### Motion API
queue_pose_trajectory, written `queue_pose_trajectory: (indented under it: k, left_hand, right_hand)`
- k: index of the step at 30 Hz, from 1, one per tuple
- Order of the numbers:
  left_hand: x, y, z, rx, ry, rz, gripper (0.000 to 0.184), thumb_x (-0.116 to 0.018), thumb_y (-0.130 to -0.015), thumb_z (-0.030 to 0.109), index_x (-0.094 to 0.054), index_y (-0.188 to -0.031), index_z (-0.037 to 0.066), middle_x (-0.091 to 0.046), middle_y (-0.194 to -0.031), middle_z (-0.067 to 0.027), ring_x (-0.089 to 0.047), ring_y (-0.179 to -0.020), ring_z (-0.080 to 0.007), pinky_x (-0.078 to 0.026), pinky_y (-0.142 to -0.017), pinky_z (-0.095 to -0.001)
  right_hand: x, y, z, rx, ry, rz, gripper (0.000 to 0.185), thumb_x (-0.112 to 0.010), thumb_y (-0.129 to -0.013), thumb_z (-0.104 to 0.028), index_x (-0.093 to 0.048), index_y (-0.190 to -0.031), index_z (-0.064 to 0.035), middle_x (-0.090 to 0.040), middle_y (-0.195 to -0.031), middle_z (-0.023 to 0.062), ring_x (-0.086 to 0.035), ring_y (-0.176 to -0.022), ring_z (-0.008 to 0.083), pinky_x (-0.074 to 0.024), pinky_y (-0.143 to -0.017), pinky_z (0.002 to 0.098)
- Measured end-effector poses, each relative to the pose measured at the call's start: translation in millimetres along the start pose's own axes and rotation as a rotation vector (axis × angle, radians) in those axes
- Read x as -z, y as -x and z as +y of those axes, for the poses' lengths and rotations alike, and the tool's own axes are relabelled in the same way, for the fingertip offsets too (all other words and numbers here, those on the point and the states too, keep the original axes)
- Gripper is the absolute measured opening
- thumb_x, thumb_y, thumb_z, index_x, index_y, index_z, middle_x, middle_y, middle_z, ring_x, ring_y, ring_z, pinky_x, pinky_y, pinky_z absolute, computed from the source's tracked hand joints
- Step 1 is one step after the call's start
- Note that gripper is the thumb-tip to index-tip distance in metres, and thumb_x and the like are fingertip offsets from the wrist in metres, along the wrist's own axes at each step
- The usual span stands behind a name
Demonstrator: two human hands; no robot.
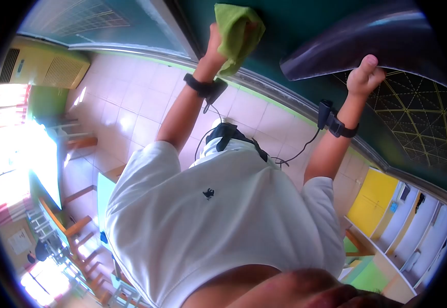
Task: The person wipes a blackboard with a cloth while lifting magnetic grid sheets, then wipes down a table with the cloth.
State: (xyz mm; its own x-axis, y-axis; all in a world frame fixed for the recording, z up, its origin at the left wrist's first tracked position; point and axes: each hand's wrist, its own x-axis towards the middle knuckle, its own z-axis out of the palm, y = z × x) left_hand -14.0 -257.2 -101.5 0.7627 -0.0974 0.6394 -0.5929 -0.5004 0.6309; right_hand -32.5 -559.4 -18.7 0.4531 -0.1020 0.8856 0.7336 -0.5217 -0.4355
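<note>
My left hand (214, 43) is closed around a crumpled green cloth (234, 31), up against the dark green board (195, 13). The cloth hides most of its fingers. On the other side, my right hand (365, 77) grips the lower edge of a dark, glossy flexible sheet (357, 43), which curves away from the board. Some of the fingers there cannot be made out. Beyond the sheet's edge shows a black surface with a yellow line pattern (413, 113). Each wrist wears a black strap with a small device and a cable.
A metal ledge (295, 100) runs along the board's lower edge, between my arms. Desks and chairs (82, 226) stand at the left, near bright windows. An air conditioner (44, 64) is at the upper left. At the right are a yellow cabinet (372, 197) and shelves (413, 226).
</note>
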Motion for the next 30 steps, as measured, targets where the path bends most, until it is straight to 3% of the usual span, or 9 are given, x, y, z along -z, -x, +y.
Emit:
queue_pose_trajectory:
  k: [1,5,7,13,15,19,23,25,30]
  left_hand:
    - [-3,2,-6,-0.119,-0.032,-0.011,0.019,-0.073,-0.083,0.015,-0.069,-0.100,0.010,-0.069,-0.087,-0.0103,-0.068,-0.073,-0.0287,-0.052,-0.064,-0.0314]
    - [-43,48,-59,0.082,0.400,-0.146,0.024,-0.074,-0.078,0.011,-0.070,-0.102,0.011,-0.072,-0.090,-0.0062,-0.070,-0.077,-0.0267,-0.054,-0.067,-0.0322]
    - [-53,60,-61,0.119,0.036,-0.177,0.023,-0.075,-0.074,0.019,-0.071,-0.095,0.010,-0.071,-0.086,-0.0103,-0.068,-0.076,-0.0310,-0.055,-0.067,-0.0365]
    - [-75,71,-88,0.235,-0.101,-0.306,0.022,-0.075,-0.076,0.021,-0.070,-0.093,0.008,-0.070,-0.088,-0.0095,-0.068,-0.078,-0.0293,-0.055,-0.070,-0.0359]
    - [-65,60,-83,0.122,-0.004,-0.345,0.021,-0.075,-0.075,0.020,-0.070,-0.093,0.009,-0.071,-0.088,-0.0080,-0.069,-0.080,-0.0274,-0.055,-0.071,-0.0352]
    - [-24,3,-28,-0.176,0.259,0.013,0.018,-0.072,-0.080,0.016,-0.070,-0.096,0.008,-0.072,-0.089,-0.0053,-0.070,-0.078,-0.0249,-0.055,-0.070,-0.0348]
    - [0,-41,1,-0.151,0.180,-0.177,0.021,-0.076,-0.078,0.012,-0.071,-0.096,0.003,-0.073,-0.084,-0.0090,-0.072,-0.073,-0.0207,-0.056,-0.064,-0.0306]
    - [-2,-38,4,-0.055,0.405,-0.178,0.025,-0.077,-0.071,0.018,-0.071,-0.092,0.005,-0.070,-0.078,-0.0106,-0.068,-0.066,-0.0283,-0.053,-0.058,-0.0307]
    - [-57,22,-50,-0.169,0.278,-0.334,0.026,-0.075,-0.073,0.016,-0.070,-0.096,0.005,-0.071,-0.086,-0.0117,-0.070,-0.074,-0.0276,-0.055,-0.066,-0.0328]
  right_hand:
    - [-1,0,-1,0.023,-0.008,0.029,0.066,-0.046,-0.099,-0.051,-0.049,-0.062,0.0038,-0.048,-0.058,-0.0011,-0.044,-0.060,0.0092,-0.0368,-0.059,0.0268]
    - [1,5,5,0.024,0.023,0.086,0.066,-0.044,-0.099,-0.053,-0.047,-0.062,0.0014,-0.050,-0.063,-0.0003,-0.045,-0.063,0.0104,-0.0390,-0.061,0.0260]
    - [7,11,13,-0.018,0.084,0.034,0.065,-0.041,-0.099,-0.055,-0.049,-0.067,0.0007,-0.052,-0.069,0.0009,-0.047,-0.067,0.0118,-0.0417,-0.065,0.0256]
    - [8,14,18,-0.101,0.036,0.197,0.072,-0.044,-0.097,-0.058,-0.059,-0.100,0.0122,-0.063,-0.095,0.0121,-0.058,-0.084,0.0181,-0.0480,-0.080,0.0328]
    - [18,18,28,-0.116,0.048,0.177,0.072,-0.044,-0.097,-0.058,-0.058,-0.101,0.0120,-0.062,-0.097,0.0128,-0.057,-0.085,0.0178,-0.0479,-0.080,0.0323]
    - [15,21,24,-0.153,0.163,0.243,0.077,-0.043,-0.095,-0.063,-0.055,-0.105,0.0123,-0.060,-0.101,0.0137,-0.055,-0.089,0.0173,-0.0469,-0.082,0.0317]
    - [18,16,21,-0.177,0.170,0.265,0.081,-0.040,-0.095,-0.066,-0.054,-0.108,0.0131,-0.059,-0.104,0.0153,-0.055,-0.092,0.0188,-0.0463,-0.085,0.0329]
    - [21,17,28,-0.153,0.261,0.323,0.082,-0.039,-0.095,-0.066,-0.054,-0.109,0.0133,-0.059,-0.105,0.0160,-0.055,-0.093,0.0193,-0.0463,-0.086,0.0332]
    - [18,17,20,-0.159,0.197,0.284,0.083,-0.037,-0.095,-0.066,-0.053,-0.113,0.0132,-0.058,-0.111,0.0167,-0.055,-0.099,0.0197,-0.0448,-0.090,0.0332]
